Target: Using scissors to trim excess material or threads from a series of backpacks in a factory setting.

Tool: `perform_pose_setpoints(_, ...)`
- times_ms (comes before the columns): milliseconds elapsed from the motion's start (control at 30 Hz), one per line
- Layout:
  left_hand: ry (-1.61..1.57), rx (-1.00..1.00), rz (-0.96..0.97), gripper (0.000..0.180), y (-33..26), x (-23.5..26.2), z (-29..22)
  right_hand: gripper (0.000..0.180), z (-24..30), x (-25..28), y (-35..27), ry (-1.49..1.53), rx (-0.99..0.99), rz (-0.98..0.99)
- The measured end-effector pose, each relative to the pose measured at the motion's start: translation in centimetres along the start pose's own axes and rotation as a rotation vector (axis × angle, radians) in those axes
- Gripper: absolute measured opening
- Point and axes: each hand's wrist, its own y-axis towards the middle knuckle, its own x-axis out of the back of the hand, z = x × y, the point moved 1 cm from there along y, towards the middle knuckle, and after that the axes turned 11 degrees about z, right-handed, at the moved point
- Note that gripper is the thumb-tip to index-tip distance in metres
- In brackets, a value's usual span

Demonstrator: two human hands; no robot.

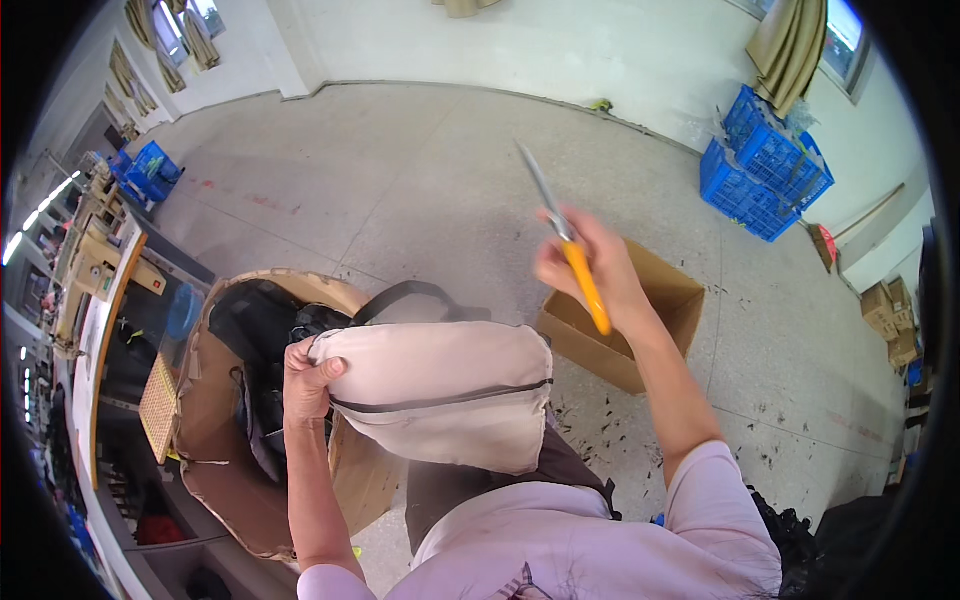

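Note:
My left hand grips the left edge of a beige fabric bag, thumb on top. A dark strip runs across the bag, and a black strap loops out behind it. The bag hangs in front of my lap. Raised ahead and to the right, my right hand is closed round yellow-handled scissors, seen nearly edge-on with the metal blades pointing up and away. The scissors are apart from the bag.
A large torn cardboard box with dark bags inside stands at my left, beside a sewing table. Under my right forearm is an open cardboard box. Blue crates stack at the far right. Dark scraps litter the floor.

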Motion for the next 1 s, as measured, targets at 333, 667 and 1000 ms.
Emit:
perform_pose_setpoints(333,-0.029,0.025,-0.057,0.049,0.0,3.7,0.7,0.077,-3.3,-4.7,-9.6,-0.349,-0.204,0.053)
perform_pose_setpoints(667,-0.066,0.066,-0.081,0.044,0.3,3.9,1.3,0.069,-4.1,-5.5,-8.6,-0.631,-0.075,-0.053)
perform_pose_setpoints(1000,-0.051,0.098,-0.075,0.048,0.2,4.5,1.3,0.050,-4.4,-6.1,-8.1,-0.560,-0.005,-0.027)
